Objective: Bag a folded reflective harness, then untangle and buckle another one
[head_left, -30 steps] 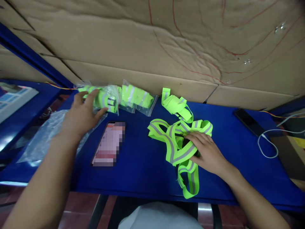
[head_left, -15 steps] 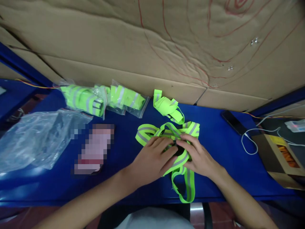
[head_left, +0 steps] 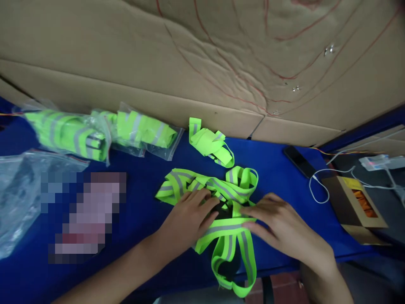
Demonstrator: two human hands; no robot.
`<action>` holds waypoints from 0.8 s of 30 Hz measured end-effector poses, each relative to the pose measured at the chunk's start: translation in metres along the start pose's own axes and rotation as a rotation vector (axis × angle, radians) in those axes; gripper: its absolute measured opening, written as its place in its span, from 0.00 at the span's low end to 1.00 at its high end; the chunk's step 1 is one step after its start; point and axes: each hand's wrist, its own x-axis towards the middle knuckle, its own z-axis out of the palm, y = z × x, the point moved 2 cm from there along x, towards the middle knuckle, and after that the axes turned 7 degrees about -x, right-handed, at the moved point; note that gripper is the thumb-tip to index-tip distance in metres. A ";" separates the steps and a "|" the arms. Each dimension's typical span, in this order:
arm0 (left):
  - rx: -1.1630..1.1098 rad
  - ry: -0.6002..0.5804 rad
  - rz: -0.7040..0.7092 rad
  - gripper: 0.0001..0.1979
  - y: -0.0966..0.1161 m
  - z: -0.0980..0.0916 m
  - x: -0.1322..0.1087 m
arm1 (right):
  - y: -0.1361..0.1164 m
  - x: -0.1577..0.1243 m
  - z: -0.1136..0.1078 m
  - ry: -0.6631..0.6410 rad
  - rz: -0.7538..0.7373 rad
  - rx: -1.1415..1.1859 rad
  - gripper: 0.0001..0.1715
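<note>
A neon-yellow reflective strap vest (head_left: 226,228) with grey stripes lies loosely spread before me, one loop hanging over the table's front edge. My left hand (head_left: 194,215) rests on its left side, fingers bent round the straps near a dark buckle-like part that I see only in part. At the right side, my right hand (head_left: 275,221) has a strap between thumb and fingers. Just behind lies a separate folded bundle of the same yellow strap (head_left: 210,145). Farther left are more reflective straps (head_left: 68,133) packed in clear bags.
The blue table (head_left: 268,169) meets a cardboard wall (head_left: 126,55) at the back. On the left lie a clear plastic bag (head_left: 19,194) and a blurred-out pinkish object (head_left: 91,211). A black phone (head_left: 299,161), a white cable (head_left: 311,190) and an open carton (head_left: 341,198) sit at right.
My hands have moved apart, the right one outward. The vest's straps are spread wider, and its lower loop sits nearer to me. The view has shifted to the right.
</note>
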 end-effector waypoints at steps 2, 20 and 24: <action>0.004 -0.055 -0.032 0.14 0.003 -0.003 0.001 | 0.003 0.001 0.006 -0.001 0.130 -0.106 0.17; -0.005 -0.108 0.099 0.17 0.011 0.002 -0.003 | -0.002 0.027 0.025 0.191 -0.029 -0.008 0.12; 0.043 -0.002 0.127 0.14 0.012 -0.001 -0.004 | -0.010 0.025 0.019 0.365 -0.042 -0.069 0.13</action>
